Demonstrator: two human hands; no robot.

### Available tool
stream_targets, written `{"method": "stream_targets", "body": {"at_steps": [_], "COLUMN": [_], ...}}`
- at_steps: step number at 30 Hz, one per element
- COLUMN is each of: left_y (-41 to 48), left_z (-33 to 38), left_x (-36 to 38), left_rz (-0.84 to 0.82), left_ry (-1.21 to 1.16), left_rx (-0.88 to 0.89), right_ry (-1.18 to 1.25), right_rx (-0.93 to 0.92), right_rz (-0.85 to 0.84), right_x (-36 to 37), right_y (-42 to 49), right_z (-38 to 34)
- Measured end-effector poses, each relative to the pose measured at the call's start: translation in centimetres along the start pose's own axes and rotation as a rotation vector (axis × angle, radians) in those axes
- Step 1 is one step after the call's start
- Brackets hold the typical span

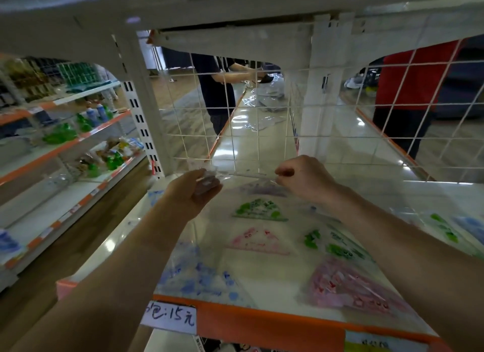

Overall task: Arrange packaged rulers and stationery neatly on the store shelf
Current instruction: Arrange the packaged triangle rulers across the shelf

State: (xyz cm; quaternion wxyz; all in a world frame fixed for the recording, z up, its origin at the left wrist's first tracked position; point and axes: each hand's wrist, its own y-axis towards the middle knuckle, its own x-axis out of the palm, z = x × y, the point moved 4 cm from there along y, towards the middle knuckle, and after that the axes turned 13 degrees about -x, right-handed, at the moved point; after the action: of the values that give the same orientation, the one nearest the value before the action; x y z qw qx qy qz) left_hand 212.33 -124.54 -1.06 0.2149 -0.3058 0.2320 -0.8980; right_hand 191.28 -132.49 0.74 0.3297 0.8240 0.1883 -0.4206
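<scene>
You're holding a clear packet [243, 176] by its top edge at centre frame. Below it, a green ruler set [259, 210], a pink ruler set [259, 241] and a blue ruler set [203, 278] are lying flat on the glossy white shelf [408, 192].

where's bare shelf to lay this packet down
Room for the clear packet: bare shelf shows at the front, between the blue packet and the pink packet. Another patch lies back right, between the wire grid and the green packets. The middle column, green set over pink set, is crowded.
</scene>
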Motion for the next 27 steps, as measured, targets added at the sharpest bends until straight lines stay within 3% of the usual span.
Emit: {"method": "stream_targets", "body": {"at_steps": [6, 12, 14, 16, 18, 19, 27], "left_y": [-0.5, -2.0, -2.6, -3.0, -3.2, -3.3, -3.9], "left_z": [0.5, 0.1, -0.3, -0.9, -1.6, -1.9, -4.1], "left_x": [-1.6, 0.0, 0.8, 1.7, 2.5, 2.9, 6.1], "left_rz": [0.057, -0.152, -0.255, -0.338, -0.378, -0.391, -0.436], "left_ry": [0.011, 0.036, 0.072, 0.115, 0.16, 0.176, 0.171], "left_rx": [0.012, -0.025, -0.048, -0.072, -0.096, -0.102, -0.103], "right_ry": [-0.073, -0.136, 0.029, 0.4, 0.739, 0.788, 0.532], "right_rx": [0.024, 0.043, 0.034, 0.106, 0.197, 0.204, 0.201], "right_rz": [-0.059, -0.112, 0.01, 0.111, 0.118, 0.098, -0.128], "right_x": [1.9, 1.4, 0.1, -1.4, -2.4, -2.8, -4.7], "right_y": [0.6, 0.0, -0.6, -1.5, -2.6, -3.0, -6.7], "right_z": [1.2, 1.1, 0.4, -0.4, -1.3, -1.6, -1.8]}}
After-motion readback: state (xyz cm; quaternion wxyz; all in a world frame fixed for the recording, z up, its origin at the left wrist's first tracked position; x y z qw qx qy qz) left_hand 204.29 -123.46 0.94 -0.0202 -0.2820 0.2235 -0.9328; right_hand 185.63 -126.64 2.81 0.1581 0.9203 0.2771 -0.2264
